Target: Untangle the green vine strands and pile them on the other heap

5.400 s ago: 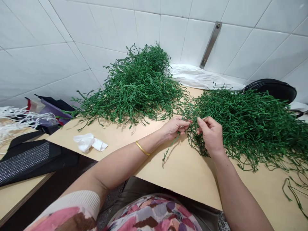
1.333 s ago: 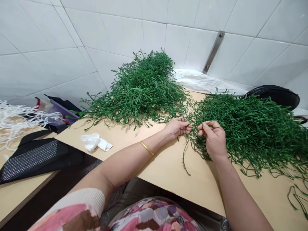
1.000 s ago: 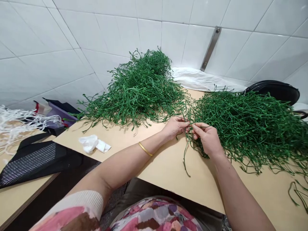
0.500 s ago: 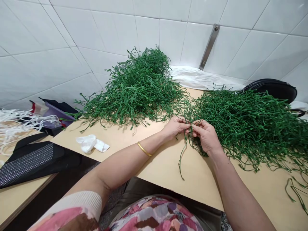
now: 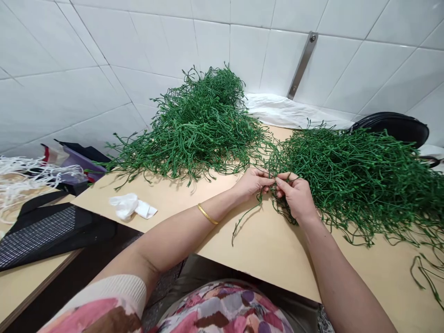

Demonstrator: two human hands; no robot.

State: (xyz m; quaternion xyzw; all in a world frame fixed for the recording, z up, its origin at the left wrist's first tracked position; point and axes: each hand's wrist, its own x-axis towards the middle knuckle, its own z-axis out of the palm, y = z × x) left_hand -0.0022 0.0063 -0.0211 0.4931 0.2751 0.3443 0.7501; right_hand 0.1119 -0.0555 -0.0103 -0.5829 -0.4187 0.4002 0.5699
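Both hands meet over the table, pinching a thin green cord (image 5: 244, 216) whose loose end trails down and left across the tabletop. My left hand (image 5: 255, 181), a gold bracelet (image 5: 207, 214) on its forearm, closes thumb and fingers on the cord. My right hand (image 5: 296, 192) pinches close beside it, fingertips nearly touching the left ones. The exact spot between the fingertips is too small to make out. Just right of my right hand spreads a big heap of green cords (image 5: 354, 175) with small knots. Another tall heap of green cords (image 5: 201, 129) lies beyond my left hand.
A crumpled white tissue (image 5: 132, 206) lies on the wooden tabletop (image 5: 222, 240) at left. A black bag (image 5: 390, 128) and white cloth (image 5: 284, 111) stand against the tiled wall. White cords (image 5: 34, 173) and black mesh material (image 5: 38, 238) are on the left-hand table.
The loose end of the green cord has swung to the left. Both hands stay in nearly the same place, still pinching.
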